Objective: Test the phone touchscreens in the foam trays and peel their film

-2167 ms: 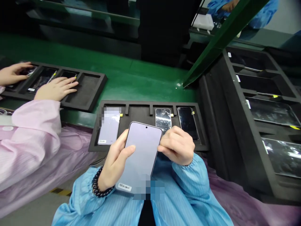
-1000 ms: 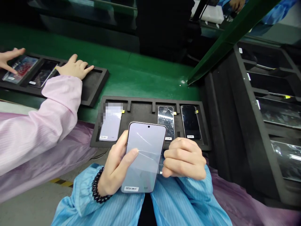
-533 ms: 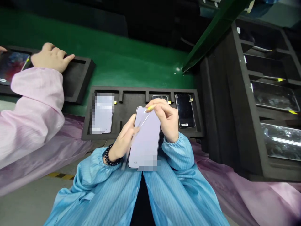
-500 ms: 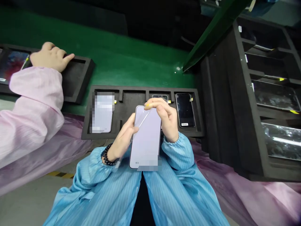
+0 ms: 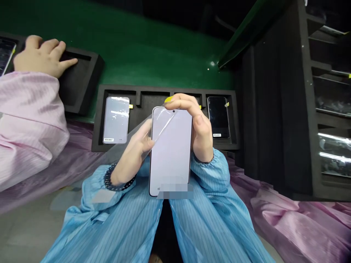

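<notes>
I hold a pale lilac phone (image 5: 171, 153) upright over my lap. My left hand (image 5: 131, 155) grips its left edge, with a black bead bracelet (image 5: 109, 179) on that wrist. My right hand (image 5: 196, 126) curls over the phone's top right corner and pinches a yellow tab (image 5: 168, 99). A clear protective film (image 5: 137, 140) hangs off the tab, lifted from the screen and slanting down to the left. Behind my hands lies a black foam tray (image 5: 142, 95) holding a light phone (image 5: 116, 119) on the left and a dark phone (image 5: 218, 117) on the right.
A co-worker's hand (image 5: 41, 56) in a pink sleeve (image 5: 27, 124) rests on a second black foam tray (image 5: 82, 78) on the green conveyor belt (image 5: 142, 51). A tall black foam rack (image 5: 276, 117) with phones in its slots stands at my right. Pink cloth (image 5: 287, 223) drapes below.
My right hand moved from the phone's lower right edge to its top and took the yellow tab. The film has lifted further off the screen. The view has tilted downward.
</notes>
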Demonstrator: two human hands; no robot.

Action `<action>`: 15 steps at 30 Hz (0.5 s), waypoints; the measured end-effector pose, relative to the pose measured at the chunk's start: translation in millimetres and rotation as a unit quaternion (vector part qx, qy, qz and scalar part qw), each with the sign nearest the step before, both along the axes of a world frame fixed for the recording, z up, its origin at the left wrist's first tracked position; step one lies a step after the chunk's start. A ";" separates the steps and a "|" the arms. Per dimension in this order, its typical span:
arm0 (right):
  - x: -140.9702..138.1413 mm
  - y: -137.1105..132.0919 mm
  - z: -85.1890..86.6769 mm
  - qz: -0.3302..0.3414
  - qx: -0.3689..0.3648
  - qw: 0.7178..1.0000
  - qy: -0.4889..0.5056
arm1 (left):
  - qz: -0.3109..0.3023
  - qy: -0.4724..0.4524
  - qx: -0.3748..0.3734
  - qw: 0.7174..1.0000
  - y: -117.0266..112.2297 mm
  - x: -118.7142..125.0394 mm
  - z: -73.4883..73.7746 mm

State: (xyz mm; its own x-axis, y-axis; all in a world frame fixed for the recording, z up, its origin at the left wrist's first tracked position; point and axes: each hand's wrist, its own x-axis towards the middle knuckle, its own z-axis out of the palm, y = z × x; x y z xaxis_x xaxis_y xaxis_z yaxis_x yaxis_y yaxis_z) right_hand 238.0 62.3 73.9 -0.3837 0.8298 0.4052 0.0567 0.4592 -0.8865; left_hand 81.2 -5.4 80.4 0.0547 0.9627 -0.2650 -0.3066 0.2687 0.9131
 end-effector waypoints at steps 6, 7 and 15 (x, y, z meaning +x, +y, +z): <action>0.5 -1.3 3.4 -0.008 0.002 0.999 -0.040 | -0.001 0.004 -0.004 1.000 0.6 -4.0 -2.0; 0.8 -1.7 3.8 -0.012 0.000 0.999 -0.053 | -0.003 0.001 -0.006 1.000 0.6 -4.7 -2.5; -7.1 1.0 -5.6 -0.040 -0.012 0.996 -0.081 | -0.026 -0.041 -0.015 0.999 4.0 -3.3 -1.8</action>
